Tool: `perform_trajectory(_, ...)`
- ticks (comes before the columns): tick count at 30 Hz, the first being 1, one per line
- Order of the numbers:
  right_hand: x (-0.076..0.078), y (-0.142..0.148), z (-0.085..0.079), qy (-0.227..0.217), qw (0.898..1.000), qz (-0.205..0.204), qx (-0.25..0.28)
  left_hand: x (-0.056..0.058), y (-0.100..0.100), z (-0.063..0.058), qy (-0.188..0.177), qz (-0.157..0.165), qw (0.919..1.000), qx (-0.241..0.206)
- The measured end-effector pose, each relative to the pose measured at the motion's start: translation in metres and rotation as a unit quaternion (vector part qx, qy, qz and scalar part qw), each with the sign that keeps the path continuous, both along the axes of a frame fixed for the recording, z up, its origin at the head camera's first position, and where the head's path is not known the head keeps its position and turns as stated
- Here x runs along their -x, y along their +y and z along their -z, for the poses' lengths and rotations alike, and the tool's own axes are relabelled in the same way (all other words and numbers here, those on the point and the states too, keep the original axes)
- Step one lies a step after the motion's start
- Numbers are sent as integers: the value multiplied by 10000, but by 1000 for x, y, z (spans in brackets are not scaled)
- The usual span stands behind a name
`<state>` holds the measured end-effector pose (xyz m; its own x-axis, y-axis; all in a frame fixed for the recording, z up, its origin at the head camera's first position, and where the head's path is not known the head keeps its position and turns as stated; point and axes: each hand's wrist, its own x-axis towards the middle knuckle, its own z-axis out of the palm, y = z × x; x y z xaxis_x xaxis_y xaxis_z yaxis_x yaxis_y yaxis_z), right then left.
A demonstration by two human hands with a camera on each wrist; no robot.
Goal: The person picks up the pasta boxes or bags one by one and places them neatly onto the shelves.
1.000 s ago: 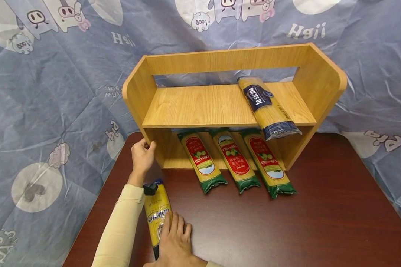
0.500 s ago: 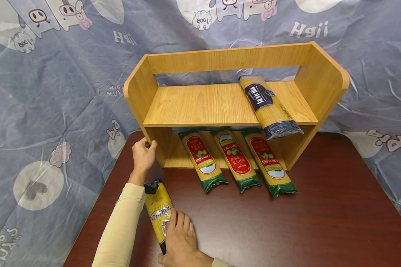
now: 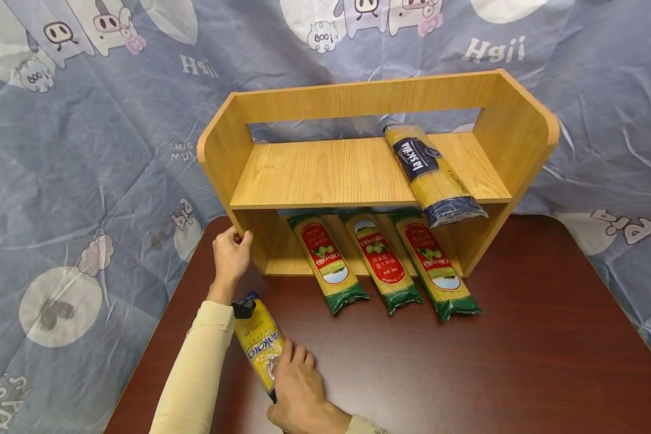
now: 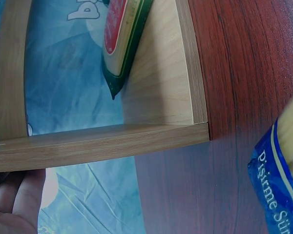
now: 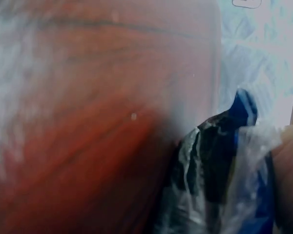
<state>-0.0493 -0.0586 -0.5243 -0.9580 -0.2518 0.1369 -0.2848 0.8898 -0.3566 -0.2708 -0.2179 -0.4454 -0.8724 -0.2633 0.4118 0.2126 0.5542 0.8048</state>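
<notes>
My left hand [image 3: 231,254] holds the front edge of the left side panel of a wooden shelf [image 3: 325,172]. In the left wrist view, the fingers [image 4: 27,195] lie against the panel's outer face. Below that wrist a yellow Ankara pasta pack [image 3: 261,343] lies slanted on the table, its top end partly behind the wrist. My right hand [image 3: 301,389] grips the near right part of this pack, thumb at the near end and fingers along the side. Up close, the right wrist view shows the crinkled dark end of the pasta pack [image 5: 205,175] beside the hand [image 5: 288,180].
Several pasta packs are on the shelf: red-and-green Olivoilà packs, such as the middle one [image 3: 382,259], lean out of the lower level. A blue La Sicilia spaghetti pack [image 3: 434,175] overhangs the upper board's front edge. Patterned cloth [image 3: 114,181] hangs behind the dark red table [image 3: 412,374].
The Ankara pack has turned, its near end swinging right and slightly away from me with my right hand. My left hand stays on the shelf panel.
</notes>
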Motion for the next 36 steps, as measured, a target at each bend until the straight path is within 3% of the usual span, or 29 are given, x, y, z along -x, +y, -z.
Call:
perform_trajectory(7, 3, 3, -1, 196, 9997, 102, -70, 0, 0, 1, 17, 15, 10000, -22)
perform_trajectory(19, 8, 9, -8, -278, 9996, -14, 21, 1, -1, 3, 80, 41, 10000, 18)
perform_trajectory(36, 13, 27, -16, -789, 9942, -313, 662, 0, -1, 0, 30, -18, 10000, 87)
